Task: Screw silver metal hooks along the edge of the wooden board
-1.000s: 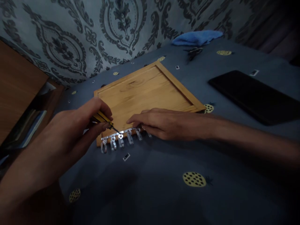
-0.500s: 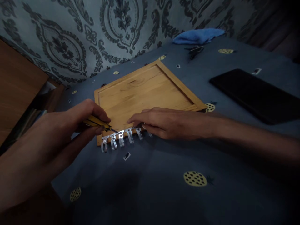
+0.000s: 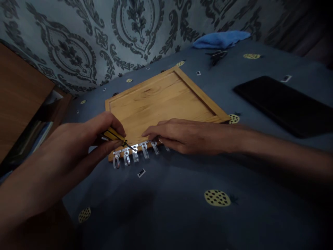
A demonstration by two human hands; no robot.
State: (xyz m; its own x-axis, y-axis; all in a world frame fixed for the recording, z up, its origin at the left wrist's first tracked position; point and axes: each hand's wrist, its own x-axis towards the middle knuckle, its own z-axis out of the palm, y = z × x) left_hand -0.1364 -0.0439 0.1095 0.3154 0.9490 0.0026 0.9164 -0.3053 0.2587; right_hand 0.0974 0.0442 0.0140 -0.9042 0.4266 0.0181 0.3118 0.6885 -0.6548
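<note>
My left hand [image 3: 104,139] pinches a screwdriver [image 3: 114,134] with a yellow and black handle. Its thin shaft slants down to the right, and the tip meets a shiny metal hook [image 3: 135,149] in the rail along the near edge of a framed wooden board [image 3: 156,100]. Several such hooks line that edge, their curved ends hanging past it. My right hand [image 3: 177,135] lies over the right part of the row, fingers stretched out on the board and thumb by the edge. It hides some hooks. Whether a screw sits under the tip is too small to tell.
The board lies on a dark blue cloth [image 3: 169,208] printed with pineapples. A black phone-like slab [image 3: 283,104] is at the right. Farther back are a blue towel [image 3: 221,39] and a small dark object [image 3: 216,56]. A wooden cabinet [image 3: 20,93] stands left, beside the patterned wall [image 3: 135,27].
My left hand has shifted slightly right and rolled a little with the screwdriver, whose tip stays at the same hook. My right hand and the board have stayed put.
</note>
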